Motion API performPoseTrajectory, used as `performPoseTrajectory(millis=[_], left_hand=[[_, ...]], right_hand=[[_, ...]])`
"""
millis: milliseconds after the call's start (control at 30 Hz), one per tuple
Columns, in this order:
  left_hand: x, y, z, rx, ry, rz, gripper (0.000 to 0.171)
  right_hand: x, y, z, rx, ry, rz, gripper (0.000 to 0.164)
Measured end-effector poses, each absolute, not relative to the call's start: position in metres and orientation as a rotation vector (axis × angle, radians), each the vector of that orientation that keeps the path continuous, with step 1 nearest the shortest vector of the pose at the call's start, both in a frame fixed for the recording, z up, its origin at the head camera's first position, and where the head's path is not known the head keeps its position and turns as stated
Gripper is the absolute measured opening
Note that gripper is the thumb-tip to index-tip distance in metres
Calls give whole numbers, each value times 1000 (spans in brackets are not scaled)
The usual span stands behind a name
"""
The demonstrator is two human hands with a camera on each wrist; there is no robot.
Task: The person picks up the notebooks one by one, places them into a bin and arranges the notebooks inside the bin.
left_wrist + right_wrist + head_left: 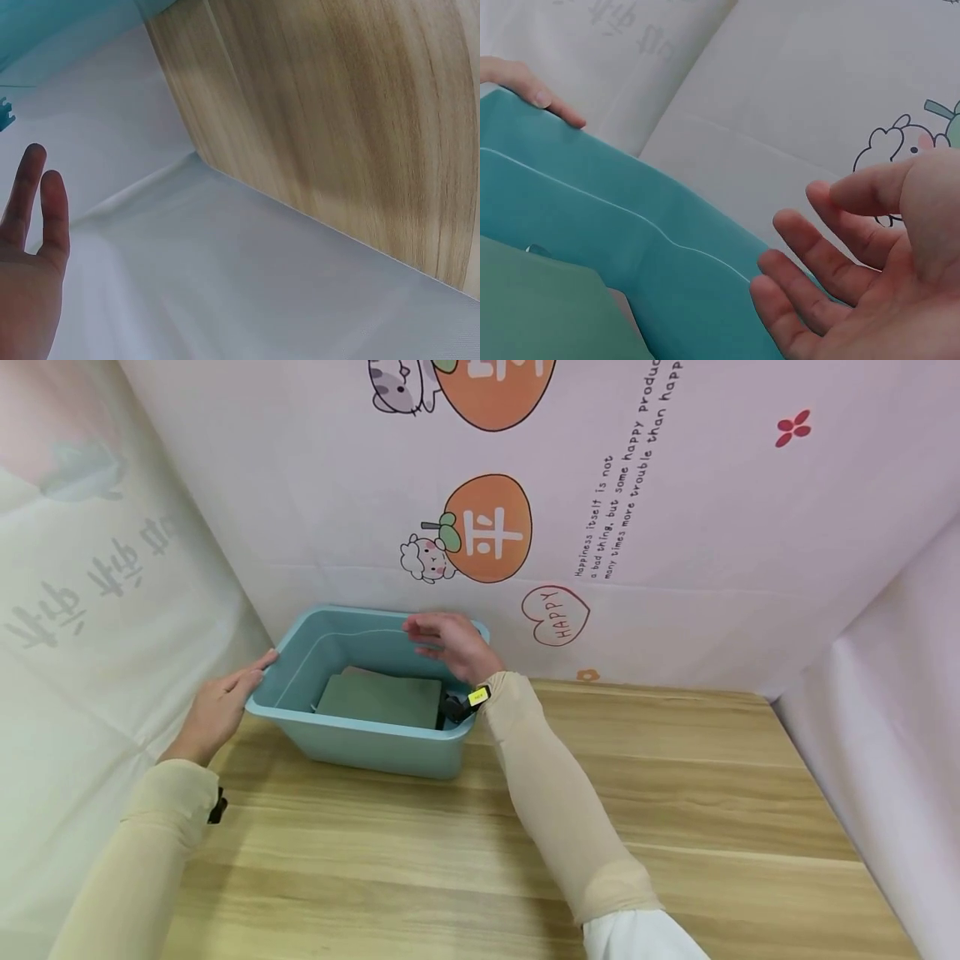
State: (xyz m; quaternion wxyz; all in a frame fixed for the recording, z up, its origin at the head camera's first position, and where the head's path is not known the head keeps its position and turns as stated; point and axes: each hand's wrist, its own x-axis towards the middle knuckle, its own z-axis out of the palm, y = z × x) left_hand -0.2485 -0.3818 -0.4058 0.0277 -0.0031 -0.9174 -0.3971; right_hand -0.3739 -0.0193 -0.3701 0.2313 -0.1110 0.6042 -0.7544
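Observation:
A blue plastic bin (375, 752) stands on the wooden table against the back wall. Inside it lies a flat grey-green item (378, 697), like a folder or notebook, with a pinkish edge (367, 673) showing behind it. My left hand (217, 706) rests at the bin's left rim; in the left wrist view two of its fingers (54, 214) are stretched out straight. Over the bin's far right corner is my right hand (453, 643), its fingers loosely bent with nothing between them, as the right wrist view also shows.
White printed cloth (675, 527) hangs behind the table, and plain white cloth (90, 693) hangs close on the left. Bare wooden table top (675, 777) extends to the right and in front of the bin. A black wrist strap (459, 706) overlaps the bin's right side.

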Motion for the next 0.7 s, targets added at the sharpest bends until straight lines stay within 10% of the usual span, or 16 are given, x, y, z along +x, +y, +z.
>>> performPoseTrajectory(millis=[700], left_hand=[[-251, -379, -396, -104, -2901, -1173, 52]], right_hand=[[-368, 3, -351, -315, 1585, -2128, 20]])
